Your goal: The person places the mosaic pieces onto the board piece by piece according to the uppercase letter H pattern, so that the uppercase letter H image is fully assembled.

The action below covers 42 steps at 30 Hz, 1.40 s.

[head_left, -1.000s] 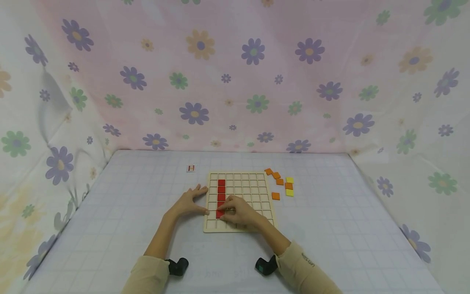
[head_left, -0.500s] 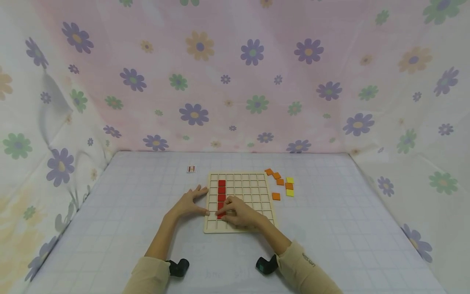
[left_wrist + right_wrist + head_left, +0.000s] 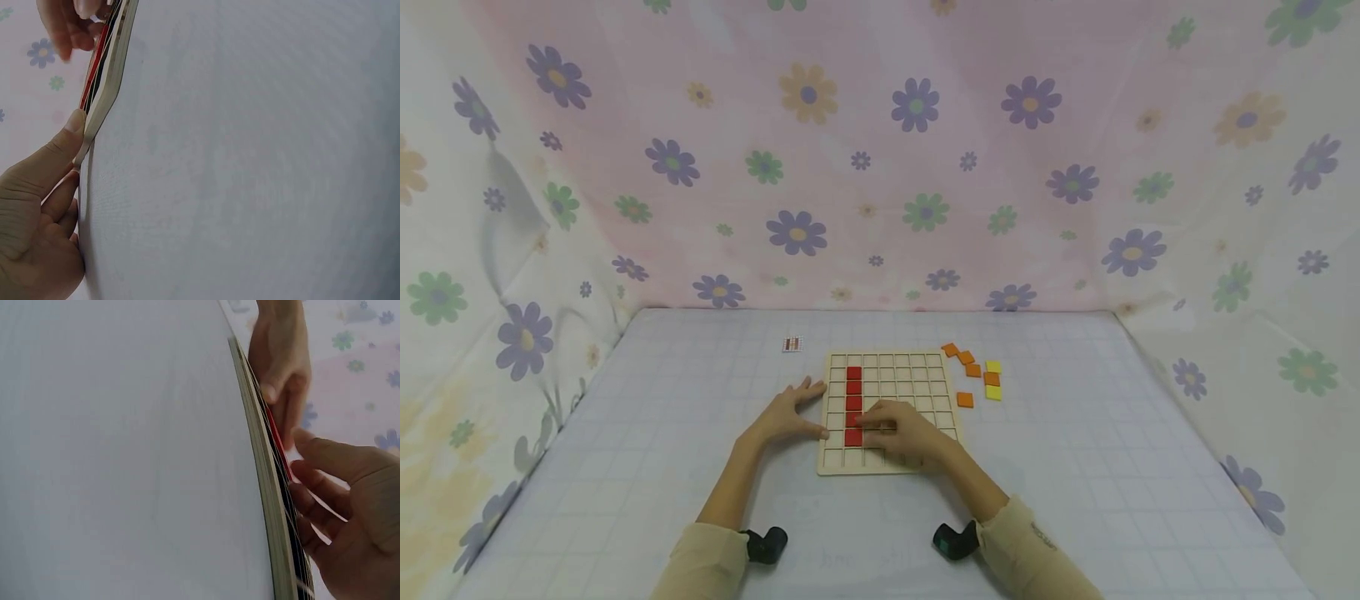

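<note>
1. On the pale, faintly gridded table [image 3: 1112, 467], a square wooden board [image 3: 912, 390] is lying flat, its raised lines dividing it into small cells.
2. In the board's second column from the left, five red tiles [image 3: 853, 402] are forming an unbroken line, leaving a bare cell at each end.
3. At the board's left rim, the left hand [image 3: 786, 414] is resting with its thumb spread wide from its fingers; the tips are touching the rim, and the hand is not gripping any tile.
4. Over the lower part of the board, the right hand [image 3: 906, 429] is reaching in from the right, its fingertips lying at the two lowest red tiles. Its fingers are bending loosely, the thumb is standing slightly apart from the forefinger, and no tile is showing between them; whether a fingertip is pressing on the red, I cannot tell.
5. Beside the board's right edge, five orange tiles [image 3: 973, 370] and two yellow tiles [image 3: 993, 392] are lying loose, one orange sitting between the two yellows.
6. Beyond the board's upper left corner, a small printed card [image 3: 792, 344] is lying flat.
7. Behind the table, a flowered cloth [image 3: 880, 192] is hanging.
</note>
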Available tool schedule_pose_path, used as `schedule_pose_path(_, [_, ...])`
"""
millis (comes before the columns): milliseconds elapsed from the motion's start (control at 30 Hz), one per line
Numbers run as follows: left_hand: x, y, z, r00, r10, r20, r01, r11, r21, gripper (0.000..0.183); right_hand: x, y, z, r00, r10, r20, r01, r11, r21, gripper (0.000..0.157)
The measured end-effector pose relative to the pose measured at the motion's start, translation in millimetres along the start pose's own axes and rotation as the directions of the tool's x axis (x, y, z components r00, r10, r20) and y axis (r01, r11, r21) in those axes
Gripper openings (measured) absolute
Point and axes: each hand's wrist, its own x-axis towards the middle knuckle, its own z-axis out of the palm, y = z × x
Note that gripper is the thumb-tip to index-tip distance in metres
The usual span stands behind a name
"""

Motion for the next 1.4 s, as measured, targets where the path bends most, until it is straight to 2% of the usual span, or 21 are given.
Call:
schedule_pose_path(67, [0.3,0.2,-0.2,1.0,0.002,-0.003,-0.002,1.0,0.0,0.087,-4,7,-7.9,0.997,0.0,-0.083,0.002,1.0,0.025,0.029])
schedule_pose_path(167, [-0.1,0.9,-0.7,1.0,0.002,-0.008,-0.002,1.0,0.001,0.088,-13,22,-23.4,0.971,-0.001,-0.24,0.002,1.0,0.004,0.026])
schedule_pose_path(267, [-0.2,1.2,-0.9,1.0,-0.008,-0.004,0.008,1.0,-0.001,0.088,-25,36,-42.8,0.932,0.08,-0.354,-0.08,0.997,0.015,0.026])
schedule_pose_path(433, [0.2,1.0,-1.4,1.0,-0.016,-0.002,0.016,1.0,-0.001,0.088,-47,58,-71.5,0.851,0.238,-0.467,-0.243,0.969,0.05,0.028])
schedule_pose_path(533, [0.4,1.4,-2.2,1.0,-0.017,-0.004,0.017,1.0,-0.003,0.087,-58,75,-81.7,0.796,0.313,-0.519,-0.35,0.936,0.028,0.03])
schedule_pose_path(700, [0.4,2.9,-2.5,1.0,-0.008,-0.002,0.008,1.0,-0.001,0.087,-69,96,-92.2,0.689,0.467,-0.554,-0.541,0.84,0.035,0.049])
schedule_pose_path(767, [0.3,2.8,-2.5,1.0,-0.004,-0.001,0.004,1.0,-0.001,0.087,-71,99,-95.2,0.66,0.511,-0.551,-0.582,0.811,0.055,0.055])
schedule_pose_path(800, [0.1,2.7,-2.5,1.0,-0.004,0.001,0.004,1.0,-0.002,0.087,-71,99,-96.1,0.654,0.523,-0.547,-0.594,0.802,0.058,0.057])
schedule_pose_path(867, [-0.6,2.3,-2.5,1.0,-0.004,0.003,0.004,1.0,-0.007,0.087,-70,100,-97.7,0.655,0.523,-0.546,-0.595,0.802,0.055,0.056])
schedule_pose_path(967, [-1.6,1.6,-2.5,1.0,-0.004,0.005,0.004,1.0,-0.014,0.087,-68,101,-99.0,0.665,0.494,-0.56,-0.566,0.823,0.054,0.049])
schedule_pose_path(1133, [-1.9,-0.2,-1.3,1.0,0.002,0.013,-0.002,1.0,-0.013,0.087,-67,100,-100.3,0.662,0.483,-0.573,-0.533,0.841,0.093,0.045])
schedule_pose_path(1400, [-1.8,1.4,-1.5,1.0,0.001,0.007,-0.001,1.0,-0.011,0.088,-73,101,-107.4,0.674,0.535,-0.509,-0.536,0.829,0.161,0.05])
